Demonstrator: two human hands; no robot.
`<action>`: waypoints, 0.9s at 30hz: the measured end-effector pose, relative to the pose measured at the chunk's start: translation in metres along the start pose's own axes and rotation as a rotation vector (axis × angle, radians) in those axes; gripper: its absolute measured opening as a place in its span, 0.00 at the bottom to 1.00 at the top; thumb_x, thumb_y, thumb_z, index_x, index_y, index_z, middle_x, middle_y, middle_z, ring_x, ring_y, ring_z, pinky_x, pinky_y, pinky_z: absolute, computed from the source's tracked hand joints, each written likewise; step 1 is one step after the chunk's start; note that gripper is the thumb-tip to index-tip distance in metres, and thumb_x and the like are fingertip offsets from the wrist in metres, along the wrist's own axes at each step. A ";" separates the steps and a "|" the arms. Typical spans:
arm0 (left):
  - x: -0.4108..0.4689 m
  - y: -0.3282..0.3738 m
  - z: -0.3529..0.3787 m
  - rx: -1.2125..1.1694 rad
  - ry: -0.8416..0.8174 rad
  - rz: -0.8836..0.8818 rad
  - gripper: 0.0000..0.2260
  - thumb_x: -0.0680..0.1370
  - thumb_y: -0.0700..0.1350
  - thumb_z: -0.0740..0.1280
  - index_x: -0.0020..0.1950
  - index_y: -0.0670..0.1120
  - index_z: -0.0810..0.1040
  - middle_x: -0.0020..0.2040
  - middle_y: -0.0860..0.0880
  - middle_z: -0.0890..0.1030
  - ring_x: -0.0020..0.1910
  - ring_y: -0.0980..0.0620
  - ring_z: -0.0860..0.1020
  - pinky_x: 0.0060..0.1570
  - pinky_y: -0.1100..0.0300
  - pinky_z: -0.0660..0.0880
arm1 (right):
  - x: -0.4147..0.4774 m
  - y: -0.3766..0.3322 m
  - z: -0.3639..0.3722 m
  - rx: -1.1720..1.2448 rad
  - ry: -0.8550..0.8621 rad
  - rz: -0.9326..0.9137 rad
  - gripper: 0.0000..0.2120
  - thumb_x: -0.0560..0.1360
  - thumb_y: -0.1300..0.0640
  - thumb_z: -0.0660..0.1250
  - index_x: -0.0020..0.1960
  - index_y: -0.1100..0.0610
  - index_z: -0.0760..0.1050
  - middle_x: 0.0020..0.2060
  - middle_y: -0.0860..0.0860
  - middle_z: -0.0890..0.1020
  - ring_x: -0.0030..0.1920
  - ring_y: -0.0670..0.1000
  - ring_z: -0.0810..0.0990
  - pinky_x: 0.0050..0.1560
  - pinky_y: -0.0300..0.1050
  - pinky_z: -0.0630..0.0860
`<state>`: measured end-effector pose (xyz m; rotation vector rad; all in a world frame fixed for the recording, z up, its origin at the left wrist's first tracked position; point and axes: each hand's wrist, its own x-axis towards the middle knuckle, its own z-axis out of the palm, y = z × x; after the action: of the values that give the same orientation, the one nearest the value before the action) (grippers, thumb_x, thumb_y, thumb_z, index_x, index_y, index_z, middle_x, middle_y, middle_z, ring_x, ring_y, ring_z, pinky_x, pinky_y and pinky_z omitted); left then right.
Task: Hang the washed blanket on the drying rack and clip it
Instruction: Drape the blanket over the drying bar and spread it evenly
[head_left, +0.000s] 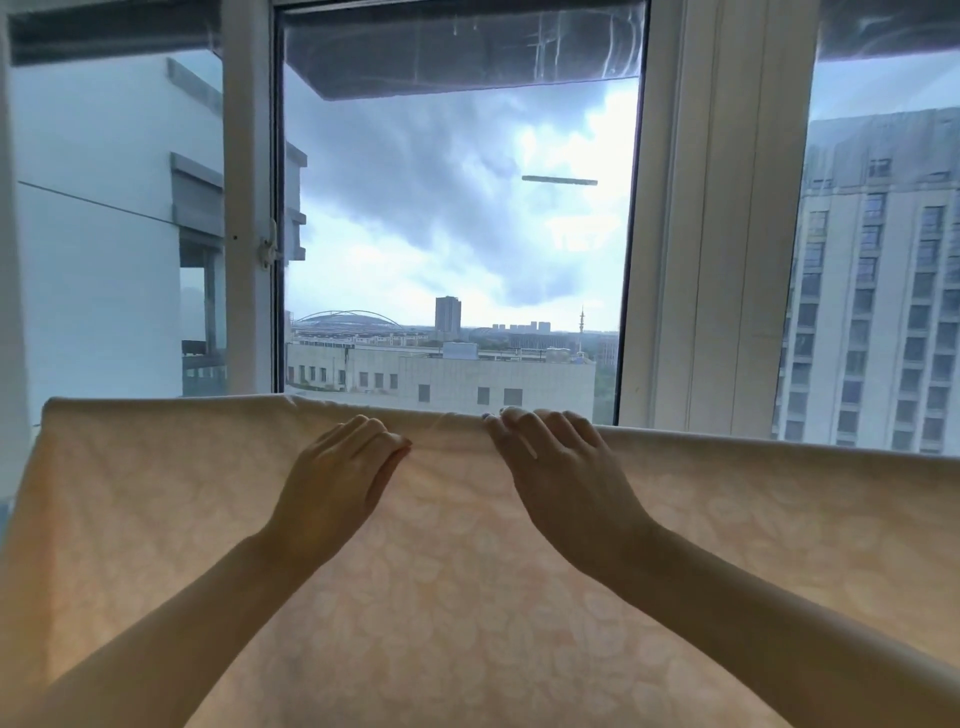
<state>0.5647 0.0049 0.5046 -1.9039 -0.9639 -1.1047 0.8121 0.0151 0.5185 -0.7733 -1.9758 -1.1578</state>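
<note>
Nearest the camera, the left forearm (156, 623) and right forearm (779, 597) reach away over the pale patterned blanket (467, 597), which fills the near half of the view. Its top fold runs left to right below the window (457, 234). The drying rack itself is hidden under the cloth.

The right hand (561, 467) hooks its curled fingers over the far top edge and grips the fold. The left hand (337, 467) lies just beside it with fingers pressed together and bent onto the cloth, where creases gather. Its thumb is hidden, so whether it pinches cannot be told.

The hanging looks largely done, but no clip is in view, so the clipping seems still to come. Until then the cloth probably holds by its own weight alone. A tug toward one side, or more length on the near face than the far, could let it slide off. A gust could lift it too (the middle pane appears to stand open, under a heavy grey sky).

No brand, label or legible writing shows on the blanket, the frame or the buildings (883, 286) outside.
</note>
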 end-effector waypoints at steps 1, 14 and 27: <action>0.002 0.001 0.001 0.003 -0.005 -0.002 0.13 0.80 0.48 0.60 0.46 0.43 0.81 0.39 0.50 0.79 0.37 0.54 0.77 0.41 0.60 0.77 | 0.000 0.000 0.001 0.002 -0.014 0.005 0.22 0.72 0.62 0.69 0.66 0.59 0.73 0.58 0.55 0.78 0.53 0.56 0.79 0.53 0.52 0.77; 0.018 -0.003 0.000 -0.133 -0.109 -0.111 0.14 0.79 0.53 0.60 0.48 0.46 0.82 0.43 0.53 0.81 0.44 0.56 0.78 0.47 0.57 0.78 | 0.024 -0.018 0.024 0.029 -0.023 -0.003 0.28 0.69 0.61 0.72 0.67 0.54 0.72 0.61 0.52 0.77 0.46 0.55 0.78 0.44 0.53 0.74; 0.023 -0.136 -0.032 -0.325 -0.460 -0.414 0.16 0.76 0.57 0.59 0.48 0.49 0.83 0.41 0.52 0.84 0.39 0.55 0.81 0.42 0.58 0.78 | 0.051 -0.055 0.049 0.000 0.018 0.036 0.26 0.69 0.65 0.69 0.66 0.54 0.73 0.57 0.49 0.79 0.45 0.54 0.78 0.45 0.54 0.75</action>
<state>0.4440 0.0453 0.5666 -2.3518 -1.5669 -1.1237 0.7269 0.0436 0.5170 -0.7925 -1.9396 -1.1402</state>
